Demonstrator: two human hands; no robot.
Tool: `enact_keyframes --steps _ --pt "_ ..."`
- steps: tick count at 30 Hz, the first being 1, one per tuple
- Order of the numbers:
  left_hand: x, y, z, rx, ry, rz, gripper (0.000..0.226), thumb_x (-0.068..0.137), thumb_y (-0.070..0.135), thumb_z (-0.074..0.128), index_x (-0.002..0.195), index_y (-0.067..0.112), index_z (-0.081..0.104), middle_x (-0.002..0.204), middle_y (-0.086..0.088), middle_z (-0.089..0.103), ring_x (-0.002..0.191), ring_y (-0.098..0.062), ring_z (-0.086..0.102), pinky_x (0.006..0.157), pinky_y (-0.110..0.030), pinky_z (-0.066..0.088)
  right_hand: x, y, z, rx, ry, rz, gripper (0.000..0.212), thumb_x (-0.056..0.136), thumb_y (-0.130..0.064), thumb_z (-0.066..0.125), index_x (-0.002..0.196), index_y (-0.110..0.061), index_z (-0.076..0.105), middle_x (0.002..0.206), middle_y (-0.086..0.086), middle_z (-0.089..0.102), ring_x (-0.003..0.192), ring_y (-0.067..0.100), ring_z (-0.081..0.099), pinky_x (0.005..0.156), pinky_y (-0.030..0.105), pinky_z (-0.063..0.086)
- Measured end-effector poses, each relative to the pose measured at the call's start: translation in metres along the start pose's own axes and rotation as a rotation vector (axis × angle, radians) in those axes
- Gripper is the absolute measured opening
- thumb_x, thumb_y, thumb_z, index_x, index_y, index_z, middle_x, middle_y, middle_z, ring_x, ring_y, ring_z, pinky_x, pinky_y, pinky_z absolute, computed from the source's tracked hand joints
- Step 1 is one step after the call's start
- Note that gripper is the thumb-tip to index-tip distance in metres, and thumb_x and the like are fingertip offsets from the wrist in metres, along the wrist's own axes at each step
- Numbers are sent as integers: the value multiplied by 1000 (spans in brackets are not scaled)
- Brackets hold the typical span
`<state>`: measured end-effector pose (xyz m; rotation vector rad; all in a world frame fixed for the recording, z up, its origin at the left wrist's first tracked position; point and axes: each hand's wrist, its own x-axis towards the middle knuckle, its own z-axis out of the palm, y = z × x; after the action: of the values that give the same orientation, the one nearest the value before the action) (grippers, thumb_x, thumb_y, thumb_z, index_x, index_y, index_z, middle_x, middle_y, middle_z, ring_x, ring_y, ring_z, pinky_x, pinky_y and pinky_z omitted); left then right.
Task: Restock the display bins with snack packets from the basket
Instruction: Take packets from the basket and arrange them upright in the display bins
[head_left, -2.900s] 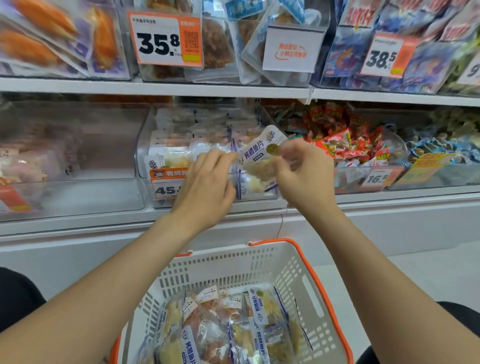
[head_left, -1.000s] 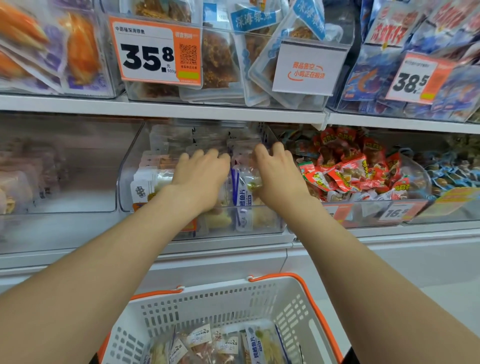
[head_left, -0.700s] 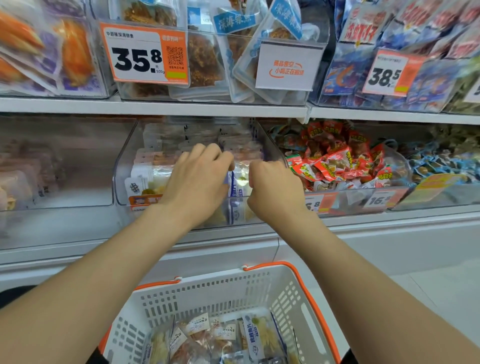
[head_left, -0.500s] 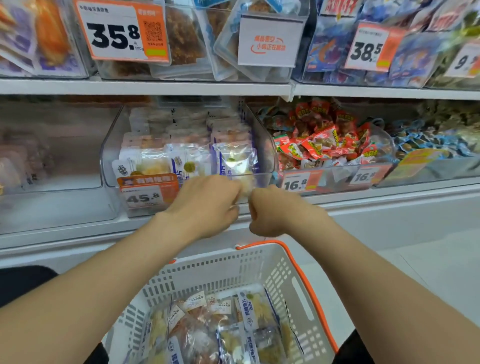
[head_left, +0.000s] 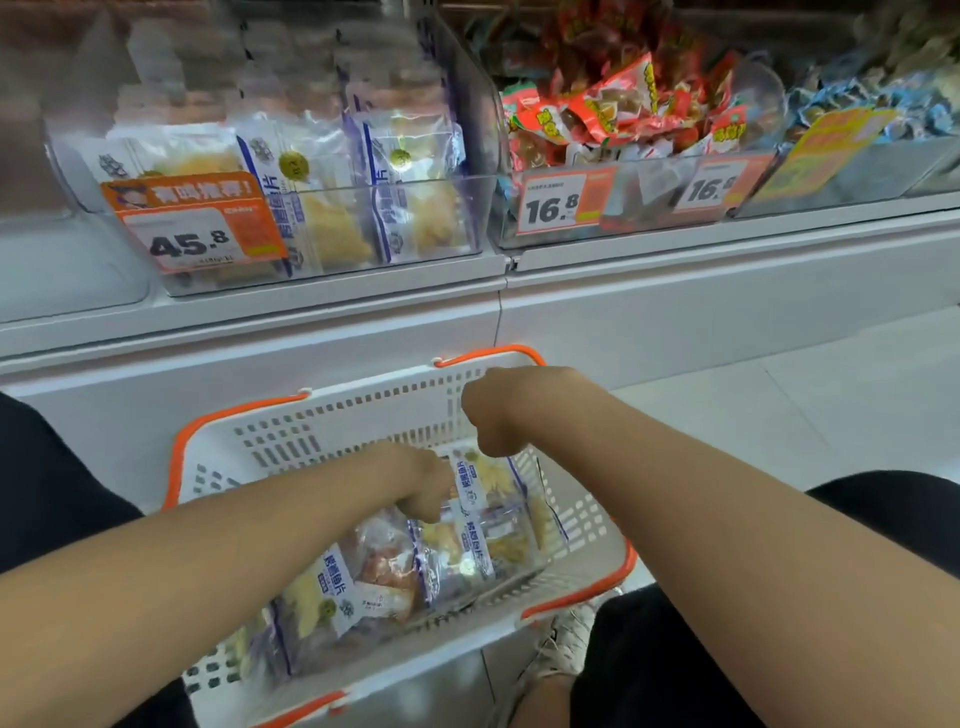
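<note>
The white basket (head_left: 332, 426) with orange handles sits low in front of me and holds several clear snack packets (head_left: 467, 551) with blue strips. My left hand (head_left: 421, 486) reaches down among the packets, its fingers hidden behind the back of the hand. My right hand (head_left: 493, 413) hovers over the basket's far side with its fingers curled downward, just above an upright packet (head_left: 483, 478); I see nothing in it. On the shelf above, the clear display bin (head_left: 332, 223) with the 45.8 tag holds matching packets in rows.
A bin of red snack packets (head_left: 618, 119) with 16.8 tags stands right of the display bin. Another clear bin (head_left: 67, 260) is at the left. White shelf base (head_left: 675, 322) and pale floor (head_left: 831, 395) lie to the right. A shoe (head_left: 566, 644) is beside the basket.
Both hands have left the display bin and come down to the basket. The packet I held earlier now stands in the bin. My view has tilted downward.
</note>
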<state>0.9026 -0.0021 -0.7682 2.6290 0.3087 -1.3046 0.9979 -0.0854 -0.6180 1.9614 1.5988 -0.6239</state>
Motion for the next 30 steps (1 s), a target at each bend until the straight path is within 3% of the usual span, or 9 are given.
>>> enact_keyframes --steps 3,6,10,12,14,19,23,27,30 --pt "23 2 28 4 -59 -64 40 99 24 55 136 7 56 128 -9 64 105 -27 67 85 -39 57 8 -5 5 30 -3 -29 12 99 -15 56 111 -13 58 109 3 65 98 23 65 89 37 54" --pt "38 3 47 -54 -78 -38 63 96 13 53 155 5 35 147 -14 53 105 -24 60 87 -39 54 17 -9 6 20 20 -55 12 97 -14 56 86 -14 51 95 2 65 91 21 68 92 40 58" --pt "45 6 59 -101 -25 29 15 93 17 57 108 15 55 105 -8 58 79 -23 48 65 -33 46 24 -7 6 -20 80 -91 12 93 -9 53 83 -15 51 96 2 67 85 19 68 86 38 59" --pt "43 4 57 -180 52 50 8 96 20 61 97 14 56 99 -8 59 79 -24 50 68 -35 45 26 -6 5 -38 86 -92 8 93 -8 51 90 -14 57 127 11 67 85 20 69 84 37 58" --pt "37 4 49 -297 111 86 3 97 12 62 97 10 60 105 -7 64 84 -21 54 76 -34 47 26 -6 2 -52 95 -79 11 93 -8 50 95 -15 58 159 15 44 82 20 69 78 36 58" --pt "23 8 33 -430 126 152 15 93 0 63 100 13 65 107 0 66 88 -12 59 69 -19 46 28 -4 -5 -24 137 -64 15 94 -8 52 81 -14 52 111 8 67 64 19 50 55 31 41" --pt "1 -3 7 -545 331 119 22 89 1 57 83 21 52 90 0 60 86 -21 60 75 -33 49 21 1 -10 27 125 -26 11 93 -4 50 87 -12 56 84 3 58 66 20 49 62 32 45" --pt "-33 -28 -25 -707 554 83 24 87 -2 51 80 20 50 81 -1 59 77 -23 56 68 -36 46 16 8 -9 78 193 100 7 95 -4 50 96 -10 53 93 3 52 84 26 57 81 38 54" --pt "-61 -45 -40 -868 775 130 32 96 -5 45 88 26 49 88 -3 68 83 -33 63 71 -48 52 15 15 -9 247 300 223 11 98 -16 55 109 -14 54 107 6 54 89 30 55 78 37 48"
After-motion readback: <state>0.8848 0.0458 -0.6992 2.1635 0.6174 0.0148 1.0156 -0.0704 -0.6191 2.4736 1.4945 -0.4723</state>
